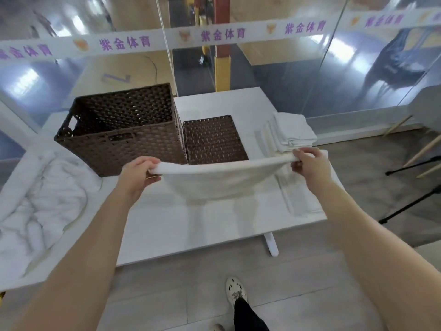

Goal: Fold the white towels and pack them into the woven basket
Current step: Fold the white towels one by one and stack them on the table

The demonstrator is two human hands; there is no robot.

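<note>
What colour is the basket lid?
Dark brown woven, matching the basket. The lid lies flat beside it, clearest in the head view.

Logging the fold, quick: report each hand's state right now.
Left hand: closed, fingers pinching the towel at its left end.
Right hand: closed, fingers pinching the towel at its right end.
</note>
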